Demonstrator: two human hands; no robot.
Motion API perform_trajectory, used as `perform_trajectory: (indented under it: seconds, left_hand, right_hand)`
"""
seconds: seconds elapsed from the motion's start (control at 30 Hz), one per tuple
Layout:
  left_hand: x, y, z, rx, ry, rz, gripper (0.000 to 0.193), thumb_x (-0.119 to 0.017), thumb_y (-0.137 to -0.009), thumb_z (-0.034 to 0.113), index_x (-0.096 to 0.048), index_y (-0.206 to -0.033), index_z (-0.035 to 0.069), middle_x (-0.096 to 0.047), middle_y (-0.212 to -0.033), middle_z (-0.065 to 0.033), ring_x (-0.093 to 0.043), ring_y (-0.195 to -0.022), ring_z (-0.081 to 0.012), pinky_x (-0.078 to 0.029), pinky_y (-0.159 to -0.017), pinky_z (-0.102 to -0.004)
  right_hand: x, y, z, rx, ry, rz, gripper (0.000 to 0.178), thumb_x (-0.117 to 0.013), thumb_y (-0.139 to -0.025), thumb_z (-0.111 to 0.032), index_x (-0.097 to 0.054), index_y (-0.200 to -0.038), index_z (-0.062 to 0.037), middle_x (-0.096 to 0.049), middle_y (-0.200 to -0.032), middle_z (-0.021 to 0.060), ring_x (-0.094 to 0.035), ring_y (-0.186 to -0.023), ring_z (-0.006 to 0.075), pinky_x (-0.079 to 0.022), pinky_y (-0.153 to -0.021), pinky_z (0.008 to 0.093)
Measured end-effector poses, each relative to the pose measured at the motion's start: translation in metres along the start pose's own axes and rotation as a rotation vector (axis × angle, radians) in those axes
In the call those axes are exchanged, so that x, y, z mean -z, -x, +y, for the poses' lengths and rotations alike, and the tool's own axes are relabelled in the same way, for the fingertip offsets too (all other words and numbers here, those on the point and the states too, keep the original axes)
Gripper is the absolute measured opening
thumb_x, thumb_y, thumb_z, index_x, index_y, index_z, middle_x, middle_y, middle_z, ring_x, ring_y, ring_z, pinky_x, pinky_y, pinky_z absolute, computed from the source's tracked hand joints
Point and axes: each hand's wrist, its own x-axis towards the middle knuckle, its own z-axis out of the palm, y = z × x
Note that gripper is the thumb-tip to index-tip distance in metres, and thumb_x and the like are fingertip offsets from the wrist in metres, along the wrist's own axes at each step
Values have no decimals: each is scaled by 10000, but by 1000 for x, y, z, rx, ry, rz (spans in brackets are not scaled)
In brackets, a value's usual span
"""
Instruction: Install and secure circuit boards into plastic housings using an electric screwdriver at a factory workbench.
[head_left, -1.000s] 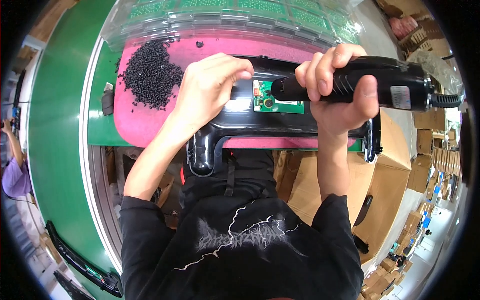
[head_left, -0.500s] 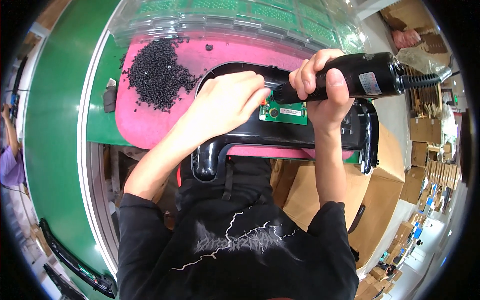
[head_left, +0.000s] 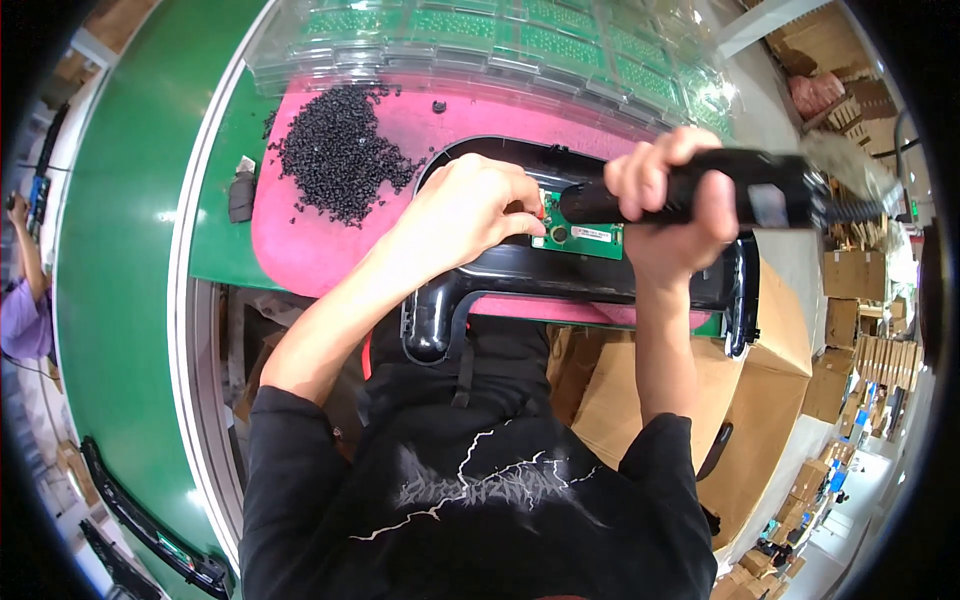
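Observation:
My right hand (head_left: 672, 205) grips a black electric screwdriver (head_left: 765, 180), slightly blurred, with its nose over a green circuit board (head_left: 590, 248). The board lies inside a long black plastic housing (head_left: 560, 288) with curved ends. At the board's left edge, beside a small orange-red part, are the bent fingers and thumb of my left hand (head_left: 468, 205). Whatever lies between those fingertips is hidden or too small to name. The housing rests on a pink mat (head_left: 285, 245), its near edge close to my body.
A heap of small black screws (head_left: 340, 150) lies on the mat's left. Clear plastic trays (head_left: 480, 60) holding green boards stand behind. Left is a green surface (head_left: 120, 250) with a pale rail; an open cardboard box (head_left: 650, 375) sits below right. Another person (head_left: 25, 310) is far left.
The view has shifted slightly. The screwdriver's nose has moved a little right, and the tool is now blurred. My left thumb has come lower, to the board's left edge.

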Motion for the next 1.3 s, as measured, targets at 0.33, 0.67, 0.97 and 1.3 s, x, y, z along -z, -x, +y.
perform_trajectory:
  seconds: [0.33,0.67,0.97,1.3]
  left_hand:
    - [4,-4,5,-59,323,68,114,-704,-821,94,-695,-858,-14,-683,-758,-87,-670,-678,-177,-519,-623,-288]
    - [4,-5,5,-51,316,51,107,-737,-786,61,-695,-843,-19,-697,-775,-90,-683,-722,-178,-529,-654,-275]
    - [3,-8,6,3,345,-41,123,-742,-780,50,-683,-858,-24,-699,-800,-85,-678,-743,-171,-532,-684,-276]
    - [-1,-7,2,92,177,-27,131,-718,-789,32,-677,-903,-15,-687,-826,-81,-666,-746,-175,-526,-680,-288]
  right_hand:
    - [-14,7,-37,138,-132,-28,517,-589,-815,-620,-546,-934,-119,-453,-617,-35,-387,-476,92,-335,-549,275]
    - [-14,15,-42,207,-90,-35,527,-585,-801,-651,-541,-931,-143,-465,-615,-45,-416,-474,88,-338,-548,277]
    - [-12,17,-44,233,-51,-135,558,-580,-805,-676,-528,-950,-140,-462,-619,-48,-420,-473,88,-373,-554,286]
    - [-3,27,-21,-25,106,-59,449,-566,-861,-504,-480,-946,-71,-465,-610,8,-417,-476,122,-358,-517,296]
